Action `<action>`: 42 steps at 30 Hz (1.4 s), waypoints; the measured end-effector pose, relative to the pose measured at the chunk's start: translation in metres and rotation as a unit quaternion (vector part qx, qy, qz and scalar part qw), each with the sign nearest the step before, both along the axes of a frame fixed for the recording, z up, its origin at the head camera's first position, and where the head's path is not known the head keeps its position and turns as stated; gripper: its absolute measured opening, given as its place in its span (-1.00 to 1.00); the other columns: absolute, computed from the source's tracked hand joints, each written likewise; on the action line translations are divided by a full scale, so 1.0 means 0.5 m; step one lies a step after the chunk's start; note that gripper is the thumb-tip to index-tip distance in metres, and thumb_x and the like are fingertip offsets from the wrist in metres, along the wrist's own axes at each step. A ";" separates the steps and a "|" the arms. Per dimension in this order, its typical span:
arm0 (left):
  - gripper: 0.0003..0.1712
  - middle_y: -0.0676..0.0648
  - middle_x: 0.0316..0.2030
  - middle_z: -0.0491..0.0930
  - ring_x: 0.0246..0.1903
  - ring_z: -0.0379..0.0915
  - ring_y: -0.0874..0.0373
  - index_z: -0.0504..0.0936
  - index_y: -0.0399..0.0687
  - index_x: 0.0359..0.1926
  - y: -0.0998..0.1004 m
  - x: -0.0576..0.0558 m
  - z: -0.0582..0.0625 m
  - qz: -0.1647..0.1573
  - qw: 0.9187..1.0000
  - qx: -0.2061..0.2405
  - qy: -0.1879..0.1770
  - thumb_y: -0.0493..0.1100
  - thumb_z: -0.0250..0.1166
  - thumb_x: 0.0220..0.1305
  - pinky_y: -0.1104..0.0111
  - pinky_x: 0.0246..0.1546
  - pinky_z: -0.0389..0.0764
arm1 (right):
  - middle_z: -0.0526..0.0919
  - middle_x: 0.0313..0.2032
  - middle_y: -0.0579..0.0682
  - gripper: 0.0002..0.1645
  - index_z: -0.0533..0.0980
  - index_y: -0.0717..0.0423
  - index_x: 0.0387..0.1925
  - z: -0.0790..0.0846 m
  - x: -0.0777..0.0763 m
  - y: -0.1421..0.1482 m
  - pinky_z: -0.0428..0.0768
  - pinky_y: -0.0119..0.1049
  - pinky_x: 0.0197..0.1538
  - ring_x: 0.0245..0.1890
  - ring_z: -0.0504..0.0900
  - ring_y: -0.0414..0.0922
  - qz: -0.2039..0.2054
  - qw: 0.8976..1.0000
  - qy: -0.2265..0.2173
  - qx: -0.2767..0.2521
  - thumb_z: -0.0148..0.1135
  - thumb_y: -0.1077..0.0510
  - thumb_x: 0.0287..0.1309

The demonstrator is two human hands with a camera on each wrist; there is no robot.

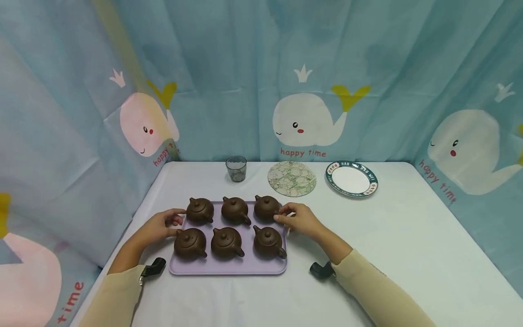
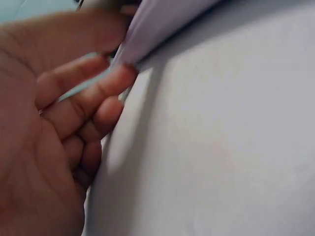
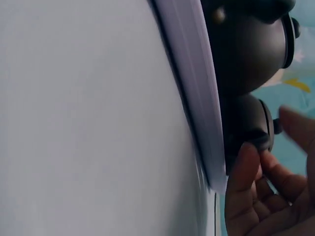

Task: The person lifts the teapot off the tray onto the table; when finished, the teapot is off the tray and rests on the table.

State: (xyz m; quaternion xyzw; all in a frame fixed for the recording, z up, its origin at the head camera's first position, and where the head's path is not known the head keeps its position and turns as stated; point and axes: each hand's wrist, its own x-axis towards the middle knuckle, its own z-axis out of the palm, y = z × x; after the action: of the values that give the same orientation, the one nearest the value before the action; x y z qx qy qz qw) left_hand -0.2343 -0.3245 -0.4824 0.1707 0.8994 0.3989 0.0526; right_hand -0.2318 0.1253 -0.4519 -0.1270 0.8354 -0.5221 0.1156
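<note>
Brown teapots [image 1: 226, 243], six in all, stand in two rows of three on a purple tray [image 1: 229, 269] in the head view; the right hand [image 1: 302, 220] partly covers the rear-right one. The left hand [image 1: 157, 225] is half curled at the tray's left edge. Left wrist view: the tray is cut off above, and any grip cannot be told. Right wrist view: the nearer teapot is cropped; fingertips appear to touch the farther one's handle, the blurred thumb apart, the hand partly open.

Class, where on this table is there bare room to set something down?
The widest bare patch of table lies between the plate and the right sleeve. Another lies in front of the tray, between the two sleeves. Crowded: the tray itself, six teapots in two rows, left hand and right hand at its sides.
</note>
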 end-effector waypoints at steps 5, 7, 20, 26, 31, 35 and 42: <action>-0.35 0.03 -0.27 0.53 -0.19 0.40 0.12 0.44 -0.07 0.06 0.000 0.023 -0.005 0.015 1.000 0.001 0.001 -0.24 0.41 -0.16 0.48 -0.14 0.32 | 0.57 -0.45 0.01 -0.72 0.52 0.06 -0.41 -0.008 -0.004 -0.007 0.51 -0.23 -0.55 -0.57 0.55 -0.08 -0.008 1.000 0.006 0.011 0.27 -0.06 -0.03; -0.37 0.04 -0.26 0.52 -0.18 0.39 0.12 0.46 -0.05 0.05 0.001 0.031 -0.005 0.022 1.000 -0.002 0.006 -0.24 0.40 -0.16 0.48 -0.13 0.30 | 0.57 -0.49 0.03 -0.76 0.53 0.06 -0.43 -0.009 -0.006 -0.008 0.51 -0.23 -0.55 -0.59 0.55 -0.09 -0.006 1.000 0.012 0.017 0.25 -0.03 0.00; -0.39 0.02 -0.25 0.53 -0.18 0.39 0.13 0.47 -0.04 0.03 0.002 0.027 -0.003 0.026 1.000 -0.002 0.016 -0.27 0.39 -0.16 0.42 -0.12 0.31 | 0.60 -0.35 0.06 -0.81 0.52 0.19 -0.38 0.006 -0.001 0.015 0.55 -0.25 -0.40 -0.48 0.61 -0.05 -0.016 0.999 0.022 -0.021 0.22 0.11 0.05; -0.39 -0.01 -0.21 0.51 -0.16 0.36 0.10 0.44 -0.06 0.06 0.011 0.020 0.004 0.027 1.000 -0.009 0.006 -0.29 0.36 -0.12 0.22 -0.09 0.31 | 0.56 -0.29 0.29 -0.79 0.48 0.35 -0.33 0.059 0.025 0.052 0.54 -0.14 -0.30 -0.39 0.60 0.14 -0.039 0.998 0.002 -0.042 0.17 0.22 0.09; -0.39 -0.14 -0.20 0.50 -0.14 0.35 -0.02 0.41 -0.22 0.06 0.031 0.045 0.048 0.020 1.000 -0.004 -0.007 -0.36 0.33 -0.11 0.06 -0.07 0.27 | 0.58 -0.30 0.22 -0.74 0.48 0.28 -0.32 0.036 0.011 0.110 0.55 -0.19 -0.31 -0.43 0.62 0.03 -0.057 0.998 0.015 -0.012 0.19 0.11 0.08; -0.41 -0.16 -0.19 0.50 -0.14 0.35 -0.02 0.41 -0.24 0.06 0.038 0.053 0.061 0.015 1.000 -0.010 -0.003 -0.35 0.32 -0.09 0.06 -0.07 0.26 | 0.61 -0.35 0.13 -0.70 0.50 0.18 -0.34 0.007 -0.003 0.152 0.54 -0.24 -0.34 -0.47 0.62 -0.08 -0.071 0.997 0.028 0.030 0.21 0.01 0.06; -0.40 -0.11 -0.20 0.51 -0.15 0.35 0.03 0.42 -0.17 0.06 0.019 0.034 0.027 0.020 1.000 -0.006 -0.007 -0.32 0.35 -0.10 0.12 -0.06 0.28 | 0.61 -0.44 0.06 -0.73 0.51 0.13 -0.36 -0.008 -0.003 0.173 0.48 -0.23 -0.34 -0.50 0.61 -0.11 -0.078 0.994 0.032 0.071 0.20 -0.02 0.06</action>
State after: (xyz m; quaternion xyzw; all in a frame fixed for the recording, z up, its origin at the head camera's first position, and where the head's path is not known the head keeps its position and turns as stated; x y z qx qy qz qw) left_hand -0.2174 -0.3149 -0.4689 0.1491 0.9047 0.3957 0.0519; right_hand -0.2332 0.2119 -0.4557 -0.0697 0.8809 -0.4646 0.0567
